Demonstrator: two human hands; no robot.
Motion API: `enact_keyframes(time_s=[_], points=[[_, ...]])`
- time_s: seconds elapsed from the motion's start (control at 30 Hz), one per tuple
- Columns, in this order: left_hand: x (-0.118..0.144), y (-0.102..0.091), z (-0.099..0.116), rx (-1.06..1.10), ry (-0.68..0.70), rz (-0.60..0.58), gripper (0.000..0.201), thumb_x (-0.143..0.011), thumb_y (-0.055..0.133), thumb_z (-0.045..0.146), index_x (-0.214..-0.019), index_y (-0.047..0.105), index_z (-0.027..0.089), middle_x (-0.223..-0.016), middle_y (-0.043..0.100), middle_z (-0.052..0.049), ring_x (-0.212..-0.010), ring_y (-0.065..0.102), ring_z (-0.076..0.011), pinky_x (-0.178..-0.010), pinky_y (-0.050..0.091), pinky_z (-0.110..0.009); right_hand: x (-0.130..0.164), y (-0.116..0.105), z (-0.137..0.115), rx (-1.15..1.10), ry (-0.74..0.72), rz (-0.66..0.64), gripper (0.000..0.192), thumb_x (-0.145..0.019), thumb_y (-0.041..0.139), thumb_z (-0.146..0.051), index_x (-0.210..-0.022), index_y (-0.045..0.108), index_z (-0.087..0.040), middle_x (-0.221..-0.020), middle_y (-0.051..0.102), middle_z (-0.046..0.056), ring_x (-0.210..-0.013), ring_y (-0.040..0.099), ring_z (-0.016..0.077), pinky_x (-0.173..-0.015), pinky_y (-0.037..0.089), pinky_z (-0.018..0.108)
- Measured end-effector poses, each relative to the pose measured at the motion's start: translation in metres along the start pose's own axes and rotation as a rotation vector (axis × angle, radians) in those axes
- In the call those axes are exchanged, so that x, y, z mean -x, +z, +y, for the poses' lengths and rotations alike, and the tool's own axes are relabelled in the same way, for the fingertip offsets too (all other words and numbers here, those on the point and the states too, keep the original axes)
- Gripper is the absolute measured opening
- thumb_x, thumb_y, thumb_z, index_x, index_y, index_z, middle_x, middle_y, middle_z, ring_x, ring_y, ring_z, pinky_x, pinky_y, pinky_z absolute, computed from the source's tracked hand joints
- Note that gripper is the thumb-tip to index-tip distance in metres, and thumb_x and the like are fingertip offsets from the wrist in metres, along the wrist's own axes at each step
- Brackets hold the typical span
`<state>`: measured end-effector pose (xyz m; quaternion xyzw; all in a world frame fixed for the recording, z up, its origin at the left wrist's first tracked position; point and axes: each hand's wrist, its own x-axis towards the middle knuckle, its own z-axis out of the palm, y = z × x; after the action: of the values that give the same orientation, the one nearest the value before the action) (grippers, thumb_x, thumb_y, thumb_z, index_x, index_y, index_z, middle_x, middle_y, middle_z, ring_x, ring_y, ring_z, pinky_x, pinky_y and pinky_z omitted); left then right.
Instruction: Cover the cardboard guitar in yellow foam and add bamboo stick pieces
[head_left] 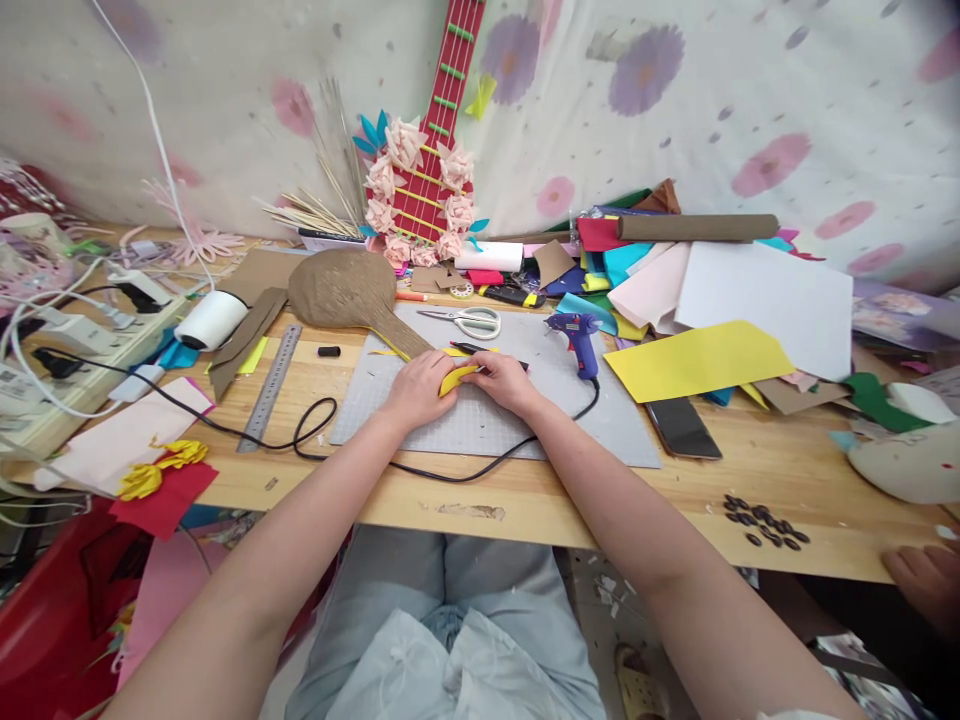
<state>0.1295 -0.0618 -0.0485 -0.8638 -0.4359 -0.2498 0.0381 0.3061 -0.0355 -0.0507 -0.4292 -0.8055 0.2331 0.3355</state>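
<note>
A wooden table (525, 500) is carrying a grey cutting mat (600, 420) at centre, a steel ruler (270, 385) lying at nine o'clock, a phone (682, 428) at three o'clock.

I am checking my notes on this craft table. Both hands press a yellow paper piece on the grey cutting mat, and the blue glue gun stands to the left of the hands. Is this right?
Not quite. The head view shows the blue glue gun standing to the right of the hands, not the left. The rest holds: the left hand and right hand press the yellow paper piece on the grey cutting mat.
</note>
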Motion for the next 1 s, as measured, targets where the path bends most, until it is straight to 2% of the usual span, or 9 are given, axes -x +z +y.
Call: enact_keyframes(time_s=[0.13,0.23,0.33,0.47,0.57,0.67,0.77,0.83,1.0], points=[[-0.001,0.0,0.002,-0.025,-0.024,0.003,0.015,-0.075,0.052,0.024,-0.088,0.055,0.019,-0.09,0.058,-0.007,-0.088,0.054,-0.0222,-0.075,0.045,-0.035,-0.001,0.002,0.0,-0.005,0.039,-0.01,0.006,-0.073,0.062,-0.021,-0.078,0.065,-0.019,-0.082,0.068,0.002,-0.076,0.06,0.0156,-0.073,0.044,0.029],[-0.001,-0.002,0.002,0.041,-0.029,-0.001,0.015,-0.075,0.052,0.023,-0.089,0.056,0.019,-0.092,0.059,-0.006,-0.089,0.055,-0.021,-0.075,0.045,-0.034,0.0,-0.012,-0.001,-0.106,0.081,-0.03,0.01,-0.074,0.059,-0.025,-0.082,0.063,-0.02,-0.084,0.067,0.002,-0.079,0.059,0.0149,-0.073,0.045,0.029],[0.0,-0.006,-0.002,0.181,-0.023,-0.01,0.019,-0.079,0.05,0.025,-0.094,0.058,0.018,-0.098,0.061,-0.006,-0.095,0.055,-0.0203,-0.082,0.046,-0.034,0.009,-0.052,-0.003,-0.183,0.168,-0.054,0.019,-0.071,0.063,-0.033,-0.083,0.061,-0.019,-0.086,0.066,0.003,-0.08,0.06,0.0152,-0.072,0.046,0.029],[0.001,-0.008,-0.011,0.507,-0.045,0.003,0.033,-0.088,0.036,0.032,-0.112,0.054,0.017,-0.109,0.062,-0.008,-0.105,0.055,-0.0182,-0.093,0.044,-0.036,0.04,-0.123,0.006,-0.163,0.38,-0.22,0.03,-0.073,0.059,-0.049,-0.073,0.06,-0.019,-0.075,0.064,0.006,-0.065,0.058,0.0149,-0.056,0.046,0.029],[0.001,-0.005,-0.015,0.598,-0.162,0.076,0.039,-0.091,0.028,0.029,-0.118,0.051,0.015,-0.108,0.064,-0.007,-0.105,0.057,-0.0159,-0.096,0.043,-0.036,0.06,-0.154,0.026,0.067,0.573,-0.077,0.041,-0.07,0.057,-0.06,-0.057,0.049,-0.022,-0.055,0.055,0.004,-0.05,0.049,0.0144,-0.046,0.038,0.03],[-0.001,-0.002,-0.017,0.441,-0.158,0.075,0.036,-0.084,0.036,0.019,-0.115,0.054,0.018,-0.117,0.061,-0.005,-0.113,0.052,-0.0159,-0.107,0.031,-0.041,0.062,-0.153,0.046,0.282,0.687,0.26,0.04,-0.061,0.064,-0.06,-0.069,0.052,-0.023,-0.071,0.059,0.007,-0.063,0.054,0.0211,-0.058,0.043,0.037],[0.0,-0.004,-0.02,0.311,-0.092,-0.024,0.053,-0.069,0.038,0.005,-0.118,0.053,0.019,-0.125,0.056,-0.003,-0.124,0.043,-0.0159,-0.113,0.018,-0.045,0.05,-0.132,0.058,0.253,0.583,0.281,0.046,-0.06,0.066,-0.057,-0.084,0.057,-0.018,-0.09,0.061,0.011,-0.081,0.057,0.0255,-0.071,0.045,0.039],[0.002,-0.007,-0.023,0.248,-0.086,-0.071,0.063,-0.062,0.039,0.003,-0.122,0.05,0.018,-0.129,0.053,-0.004,-0.128,0.038,-0.0178,-0.113,0.015,-0.048,0.04,-0.115,0.062,0.251,0.551,0.253,0.044,-0.063,0.062,-0.056,-0.083,0.059,-0.016,-0.087,0.062,0.011,-0.082,0.057,0.0253,-0.072,0.045,0.039],[0.005,-0.012,-0.026,0.167,-0.054,-0.076,0.067,-0.06,0.042,0.006,-0.126,0.046,0.017,-0.133,0.049,-0.005,-0.13,0.034,-0.0202,-0.114,0.011,-0.049,0.029,-0.094,0.068,0.195,0.641,0.51,0.039,-0.07,0.057,-0.046,-0.092,0.06,-0.013,-0.088,0.063,0.013,-0.082,0.058,0.0246,-0.07,0.046,0.038]])
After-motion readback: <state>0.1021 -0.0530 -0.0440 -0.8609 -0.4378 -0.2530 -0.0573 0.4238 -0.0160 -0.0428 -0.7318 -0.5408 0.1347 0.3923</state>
